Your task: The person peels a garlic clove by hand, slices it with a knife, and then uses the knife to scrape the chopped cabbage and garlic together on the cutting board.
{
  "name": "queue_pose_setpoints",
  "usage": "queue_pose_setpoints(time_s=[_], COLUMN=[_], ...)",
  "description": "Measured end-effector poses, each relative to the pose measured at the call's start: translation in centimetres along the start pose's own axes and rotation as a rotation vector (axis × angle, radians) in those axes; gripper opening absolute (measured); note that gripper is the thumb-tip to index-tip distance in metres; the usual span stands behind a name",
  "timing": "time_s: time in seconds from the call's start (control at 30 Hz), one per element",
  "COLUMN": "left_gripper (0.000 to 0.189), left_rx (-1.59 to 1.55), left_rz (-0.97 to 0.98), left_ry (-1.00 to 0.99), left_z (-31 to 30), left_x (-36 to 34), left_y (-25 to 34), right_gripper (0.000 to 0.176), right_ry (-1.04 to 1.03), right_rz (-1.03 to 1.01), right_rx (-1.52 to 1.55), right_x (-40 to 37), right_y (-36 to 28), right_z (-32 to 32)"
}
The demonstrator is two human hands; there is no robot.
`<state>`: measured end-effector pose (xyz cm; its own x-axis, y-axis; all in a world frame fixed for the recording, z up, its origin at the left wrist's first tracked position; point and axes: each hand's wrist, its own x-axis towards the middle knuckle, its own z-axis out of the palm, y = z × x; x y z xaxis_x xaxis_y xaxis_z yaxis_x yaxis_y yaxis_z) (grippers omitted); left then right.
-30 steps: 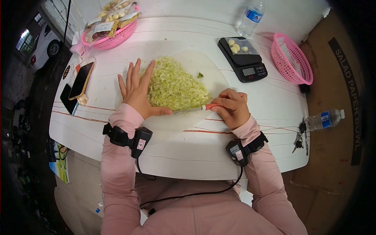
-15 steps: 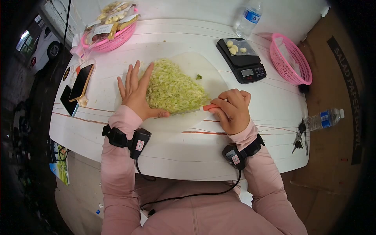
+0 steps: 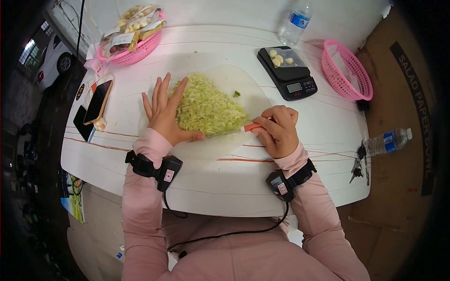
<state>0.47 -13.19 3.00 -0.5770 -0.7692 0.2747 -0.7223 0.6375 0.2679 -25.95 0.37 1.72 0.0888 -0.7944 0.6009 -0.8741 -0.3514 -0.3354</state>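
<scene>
Cabbage looks pretty much all shredded already, heaped mid-board on the tabletop. Left hand lies flat, fingers spread and holding nothing, against the pile's left side. Right hand has its fingers wrapped round the knife, blade along the near edge. Maybe only tidying or a finer chop left.

Left hand flat against chopped cabbage, right hand gripping orange-handled knife, white table

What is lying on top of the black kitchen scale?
A few peeled garlic cloves lie on a clear plastic sheet on the kitchen scale. Its display is visible; the weighing plate under the plastic is mostly covered.
</scene>
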Motion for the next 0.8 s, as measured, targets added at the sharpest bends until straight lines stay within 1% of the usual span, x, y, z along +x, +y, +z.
queue_pose_setpoints(time_s=[0.07, 0.13, 0.33, 0.47, 0.57, 0.63, 0.7, 0.8], left_gripper=[0.139, 0.137, 0.134, 0.133, 0.134, 0.135, 0.136, 0.137], left_rx=[-0.015, -0.040, -0.057, -0.073, -0.055, -0.076, -0.102, -0.044], left_rz=[0.002, -0.006, 0.021, 0.020, 0.006, 0.005, 0.005, -0.002], left_ry=[0.003, 0.002, -0.002, 0.003, -0.019, -0.009, -0.004, -0.023], left_z=[0.0, 0.6, 0.4, 0.4, 0.4, 0.8, 0.8, 0.4], left_x=[0.0, 0.0, 0.1, 0.0, 0.0, 0.1, 0.1, 0.1], left_y=[0.1, -0.3, -0.3, -0.3, -0.2, -0.5, -0.4, 0.0], right_gripper=[0.019, 0.020, 0.020, 0.020, 0.020, 0.020, 0.020, 0.020], right_ry=[0.011, -0.058, 0.002, -0.051, 0.015, -0.035, -0.029, -0.027], right_rz=[0.006, 0.091, 0.035, 0.069, 0.020, 0.056, 0.049, 0.042], right_rx=[0.022, 0.103, 0.081, 0.081, 0.073, 0.060, 0.065, 0.064], right_x=[-0.4, -0.8, -0.3, -1.0, -0.5, -0.9, -0.8, -0.6], right_y=[0.6, 1.6, 0.6, 1.3, 0.9, 1.1, 1.1, 0.8], right_z=[0.6, 1.8, 0.6, 1.6, 1.1, 1.5, 1.4, 1.1])
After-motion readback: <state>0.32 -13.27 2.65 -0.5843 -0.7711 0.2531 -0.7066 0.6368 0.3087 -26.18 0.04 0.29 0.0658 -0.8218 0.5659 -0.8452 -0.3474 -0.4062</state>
